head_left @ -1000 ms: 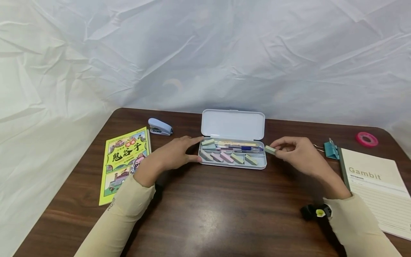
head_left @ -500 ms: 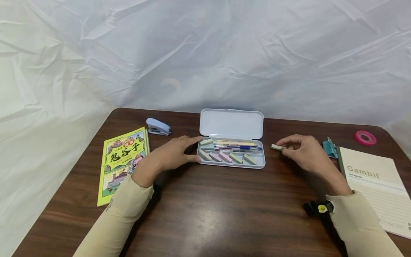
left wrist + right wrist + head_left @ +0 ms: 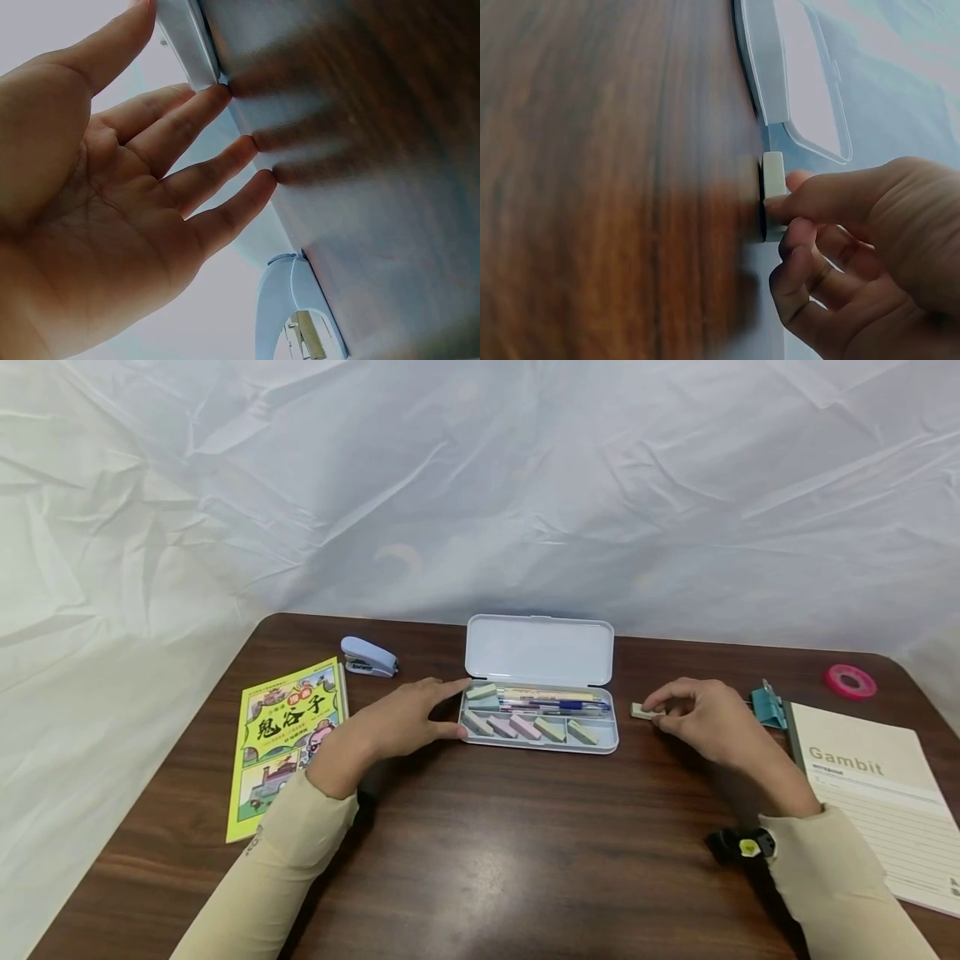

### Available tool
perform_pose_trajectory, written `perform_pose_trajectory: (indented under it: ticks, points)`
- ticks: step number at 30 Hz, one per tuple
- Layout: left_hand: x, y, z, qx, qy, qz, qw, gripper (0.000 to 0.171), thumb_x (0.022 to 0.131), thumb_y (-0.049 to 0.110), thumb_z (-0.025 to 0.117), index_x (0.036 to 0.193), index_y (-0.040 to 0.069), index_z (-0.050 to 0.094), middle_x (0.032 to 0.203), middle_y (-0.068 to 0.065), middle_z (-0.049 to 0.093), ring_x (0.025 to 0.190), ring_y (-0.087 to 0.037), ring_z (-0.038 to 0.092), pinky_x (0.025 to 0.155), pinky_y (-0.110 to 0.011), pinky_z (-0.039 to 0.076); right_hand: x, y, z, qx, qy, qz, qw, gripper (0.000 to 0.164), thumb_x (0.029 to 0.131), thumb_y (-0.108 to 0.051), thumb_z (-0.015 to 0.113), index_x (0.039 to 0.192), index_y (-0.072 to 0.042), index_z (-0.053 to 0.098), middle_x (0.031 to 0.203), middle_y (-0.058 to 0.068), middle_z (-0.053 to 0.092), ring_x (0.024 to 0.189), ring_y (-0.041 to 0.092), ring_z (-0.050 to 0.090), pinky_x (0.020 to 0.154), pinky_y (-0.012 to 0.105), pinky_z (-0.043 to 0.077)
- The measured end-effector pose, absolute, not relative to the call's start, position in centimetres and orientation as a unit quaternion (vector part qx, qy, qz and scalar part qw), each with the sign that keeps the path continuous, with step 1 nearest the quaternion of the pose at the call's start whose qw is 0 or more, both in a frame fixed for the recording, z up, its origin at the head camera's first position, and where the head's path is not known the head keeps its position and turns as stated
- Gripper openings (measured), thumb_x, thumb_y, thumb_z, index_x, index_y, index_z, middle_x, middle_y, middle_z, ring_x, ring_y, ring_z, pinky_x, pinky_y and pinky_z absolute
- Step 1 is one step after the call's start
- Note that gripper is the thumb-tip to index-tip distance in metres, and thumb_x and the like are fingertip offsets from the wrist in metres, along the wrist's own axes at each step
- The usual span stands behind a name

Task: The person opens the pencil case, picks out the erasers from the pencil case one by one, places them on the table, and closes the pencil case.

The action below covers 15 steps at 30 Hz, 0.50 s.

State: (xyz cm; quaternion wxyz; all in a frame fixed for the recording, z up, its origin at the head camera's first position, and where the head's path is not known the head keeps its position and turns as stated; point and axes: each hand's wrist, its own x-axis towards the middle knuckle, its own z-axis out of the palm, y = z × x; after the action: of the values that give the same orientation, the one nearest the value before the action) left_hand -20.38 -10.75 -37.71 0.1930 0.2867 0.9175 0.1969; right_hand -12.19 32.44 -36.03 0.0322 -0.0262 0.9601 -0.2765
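Note:
The light-blue pencil case (image 3: 538,652) lies with its lid up in the head view. Pens (image 3: 555,702) and several pastel erasers (image 3: 527,727) sit in its compartments. My left hand (image 3: 401,718) has its fingers spread, with thumb and index tips at the case's left end; in the left wrist view the other fingertips touch the tabletop. Right of the case, my right hand (image 3: 708,718) pinches a pale green block-shaped eraser (image 3: 774,176) between thumb and fingers. That eraser is at the table surface, its right end hidden by the fingers.
A blue stapler (image 3: 369,657) and a yellow comic book (image 3: 288,743) are on the left. To the right are a teal binder clip (image 3: 769,708), a Gambit notebook (image 3: 870,777) and a pink tape roll (image 3: 851,681). A white sheet hangs behind the dark wooden table (image 3: 480,843).
My right hand has moved slightly right, away from the case, and lowered the pale green eraser to the table. The left hand stays at the case's left end.

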Motion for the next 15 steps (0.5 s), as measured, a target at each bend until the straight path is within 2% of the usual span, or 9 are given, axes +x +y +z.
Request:
perform_pose_trajectory:
  ticks: [4, 15]
  points:
    - [-21.0, -11.0, -38.8, 0.286, 0.917, 0.202, 0.191, 0.087, 0.107, 0.062, 0.075, 0.181, 0.034, 0.037, 0.179, -0.015, 0.050, 0.166, -0.040, 0.049, 0.134, -0.065, 0.043, -12.1, 32.4, -36.0, -0.031, 0.961, -0.272, 0.028, 0.015, 0.101, 0.001, 0.079, 0.113, -0.006, 0.086, 0.112, 0.016, 0.079, 0.087, 0.020, 0.063, 0.066, 0.026, 0.047]
    - [-20.1, -10.8, -37.3, 0.287, 0.916, 0.201, 0.193, 0.086, 0.109, 0.060, 0.074, 0.181, 0.031, 0.038, 0.178, -0.018, 0.050, 0.165, -0.042, 0.050, 0.133, -0.066, 0.044, -12.1, 32.3, -36.0, -0.033, 0.962, -0.270, 0.028, 0.016, 0.101, 0.002, 0.078, 0.114, -0.006, 0.086, 0.112, 0.017, 0.078, 0.088, 0.021, 0.063, 0.068, 0.027, 0.047]
